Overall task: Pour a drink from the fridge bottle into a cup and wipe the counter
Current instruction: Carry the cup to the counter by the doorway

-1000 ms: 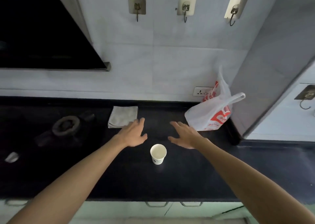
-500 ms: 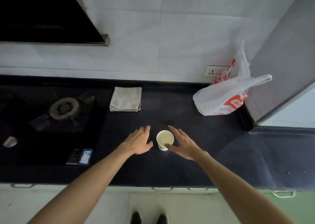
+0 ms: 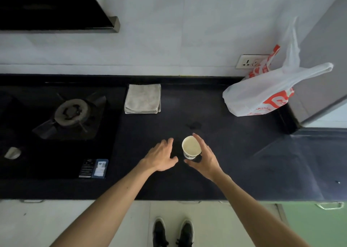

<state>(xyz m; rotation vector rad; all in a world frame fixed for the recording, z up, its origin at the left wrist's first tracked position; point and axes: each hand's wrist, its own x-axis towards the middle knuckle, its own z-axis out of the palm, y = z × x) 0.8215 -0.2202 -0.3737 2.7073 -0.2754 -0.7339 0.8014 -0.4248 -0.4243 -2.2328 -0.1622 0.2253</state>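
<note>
A white paper cup [image 3: 190, 147] stands upright on the black counter [image 3: 244, 162], near its middle. My right hand [image 3: 204, 159] curls round the cup's right side, with the thumb at its base and the fingers along its rim. To the cup's left, my left hand [image 3: 161, 157] lies with fingers spread, a small gap away from the cup. A folded grey cloth [image 3: 142, 98] lies at the back of the counter. A small dark wet patch [image 3: 193, 125] shows on the counter just behind the cup. No bottle is in view.
A gas burner [image 3: 72, 111] sits on the hob at the left, with a stickered label [image 3: 95, 168] at its front. A white and red plastic bag [image 3: 262, 94] leans at the back right against a grey panel [image 3: 323, 49]. A wall socket [image 3: 247, 61] is behind it.
The view has tilted down toward the counter. Both hands drew back to the cup; the right hand went from a flat reach to curling round it, the left settled beside it.
</note>
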